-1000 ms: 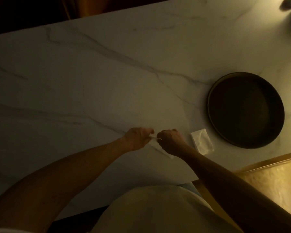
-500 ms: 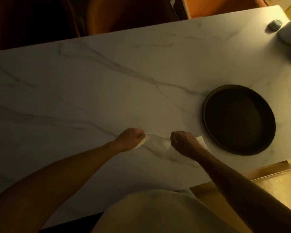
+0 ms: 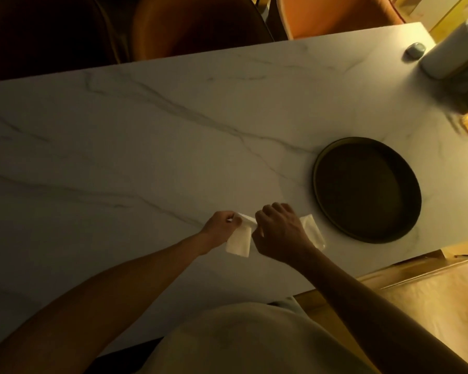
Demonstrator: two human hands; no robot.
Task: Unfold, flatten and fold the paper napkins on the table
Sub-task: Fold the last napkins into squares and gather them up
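A white paper napkin (image 3: 238, 240) hangs between my two hands just above the marble table (image 3: 146, 157), near its front edge. My left hand (image 3: 221, 222) pinches its top left corner. My right hand (image 3: 278, 229) pinches the top edge a little to the right, and the loose part droops below. A second napkin (image 3: 314, 230), still folded, lies flat on the table to the right, partly hidden behind my right hand.
A dark round tray (image 3: 322, 171) sits on the table right of the napkins. At the far right corner stand a white cylinder (image 3: 451, 49) and a small grey object (image 3: 415, 49). Orange chairs (image 3: 200, 25) line the far side. A golden seat (image 3: 430, 292) lies at lower right.
The napkin was stretched wide between my hands half a second ago; now my hands are closer together and it droops in a folded flap. The camera view has tilted up, showing more of the table's far side.
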